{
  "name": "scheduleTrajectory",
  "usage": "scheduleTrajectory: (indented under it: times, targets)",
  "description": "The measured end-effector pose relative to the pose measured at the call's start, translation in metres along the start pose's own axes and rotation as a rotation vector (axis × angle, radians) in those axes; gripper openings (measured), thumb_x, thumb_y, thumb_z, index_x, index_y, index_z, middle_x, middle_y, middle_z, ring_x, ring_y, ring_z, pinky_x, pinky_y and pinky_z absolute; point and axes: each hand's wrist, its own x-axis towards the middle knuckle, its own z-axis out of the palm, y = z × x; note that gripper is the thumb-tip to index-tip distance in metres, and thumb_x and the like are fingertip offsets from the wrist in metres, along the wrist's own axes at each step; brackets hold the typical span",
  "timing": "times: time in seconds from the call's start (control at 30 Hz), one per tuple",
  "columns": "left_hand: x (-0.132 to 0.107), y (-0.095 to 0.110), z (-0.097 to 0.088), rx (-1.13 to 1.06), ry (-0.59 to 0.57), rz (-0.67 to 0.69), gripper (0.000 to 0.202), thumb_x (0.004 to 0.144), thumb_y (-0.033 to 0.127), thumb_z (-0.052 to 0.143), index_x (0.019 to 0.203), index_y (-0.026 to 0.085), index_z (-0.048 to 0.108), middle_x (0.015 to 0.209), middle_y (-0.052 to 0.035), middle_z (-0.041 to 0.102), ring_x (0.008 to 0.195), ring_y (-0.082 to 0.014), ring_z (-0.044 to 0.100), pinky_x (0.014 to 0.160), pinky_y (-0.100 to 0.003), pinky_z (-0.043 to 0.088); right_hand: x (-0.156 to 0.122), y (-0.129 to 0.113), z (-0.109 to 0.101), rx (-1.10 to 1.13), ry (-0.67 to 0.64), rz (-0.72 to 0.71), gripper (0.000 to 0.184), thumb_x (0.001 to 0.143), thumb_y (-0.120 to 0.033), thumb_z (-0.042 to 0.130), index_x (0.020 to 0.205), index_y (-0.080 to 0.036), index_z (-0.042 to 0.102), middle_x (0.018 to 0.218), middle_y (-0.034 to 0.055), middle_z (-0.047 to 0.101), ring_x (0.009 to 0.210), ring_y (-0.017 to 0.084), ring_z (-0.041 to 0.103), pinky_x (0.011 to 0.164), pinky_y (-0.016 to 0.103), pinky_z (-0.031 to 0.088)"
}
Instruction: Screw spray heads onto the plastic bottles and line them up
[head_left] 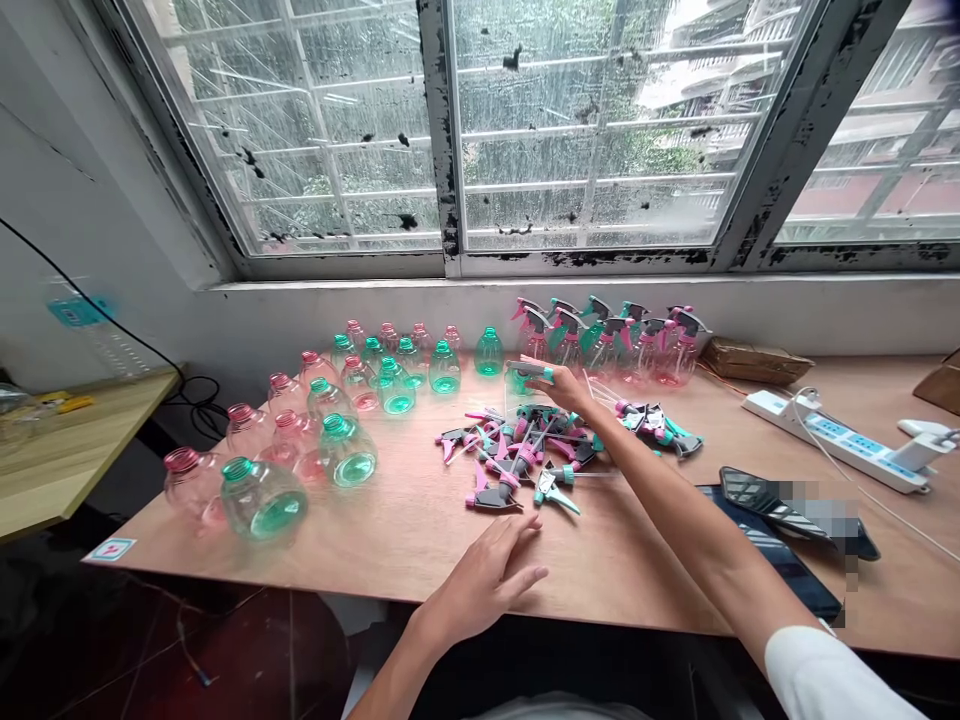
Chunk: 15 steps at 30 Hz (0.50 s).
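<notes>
My right hand (561, 386) reaches across the table, its fingers closed around the head of a green spray bottle (517, 381) near the back. The grey and teal top shows beside my fingers, while part of the bottle is hidden. My left hand (489, 572) is over the front of the table, fingers stretched out and holding nothing. Just beyond it lies a loose heap of pink, teal and grey trigger spray heads (517, 450). A teal spray head (553, 490) lies at the heap's near edge.
Clear pink and green bottles without heads (352, 455) fill the left side. Several bottles with spray heads (607, 350) stand by the wall. To the right are phones (780, 510), a power strip (840, 440) and a brown package (761, 360). The table's front edge (337, 585) is close.
</notes>
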Motion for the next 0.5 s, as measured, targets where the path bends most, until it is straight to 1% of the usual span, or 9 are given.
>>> scheduleTrajectory:
  times: [0.1, 0.27, 0.4, 0.5]
  targets:
    - [0.0, 0.001, 0.0, 0.004, 0.0, 0.0, 0.056, 0.096, 0.031, 0.067, 0.148, 0.03, 0.047, 0.142, -0.0077, 0.064, 0.133, -0.026, 0.058, 0.116, -0.041, 0.045, 0.01, -0.005, 0.004, -0.011, -0.018, 0.029, 0.027, 0.1, -0.031, 0.066, 0.125, -0.019, 0.066, 0.13, 0.0088, 0.068, 0.108, 0.027, 0.069, 0.091, 0.048, 0.06]
    - [-0.001, 0.001, 0.0, 0.018, 0.0, 0.0, 0.056, 0.097, 0.032, 0.066, 0.149, 0.029, 0.045, 0.142, -0.0084, 0.064, 0.133, -0.0255, 0.058, 0.116, -0.041, 0.045, 0.028, -0.004, -0.001, -0.038, 0.036, 0.225, 0.027, 0.099, -0.033, 0.067, 0.121, -0.017, 0.067, 0.123, 0.0068, 0.07, 0.102, 0.027, 0.071, 0.086, 0.045, 0.061]
    - [-0.001, 0.001, 0.0, 0.023, -0.005, 0.008, 0.056, 0.097, 0.032, 0.066, 0.149, 0.029, 0.045, 0.142, -0.0083, 0.064, 0.133, -0.0247, 0.059, 0.115, -0.039, 0.046, 0.028, 0.0, -0.011, -0.01, 0.078, 0.32, 0.026, 0.1, -0.034, 0.066, 0.119, -0.017, 0.068, 0.12, 0.0064, 0.071, 0.099, 0.026, 0.072, 0.084, 0.044, 0.062]
    - [0.0, 0.002, -0.001, 0.029, -0.002, 0.019, 0.055, 0.098, 0.032, 0.065, 0.149, 0.029, 0.045, 0.142, -0.0086, 0.064, 0.133, -0.0245, 0.059, 0.115, -0.039, 0.046, 0.021, 0.003, -0.019, 0.05, 0.109, 0.318, 0.027, 0.099, -0.033, 0.067, 0.12, -0.016, 0.067, 0.119, 0.0064, 0.071, 0.096, 0.026, 0.072, 0.081, 0.043, 0.062]
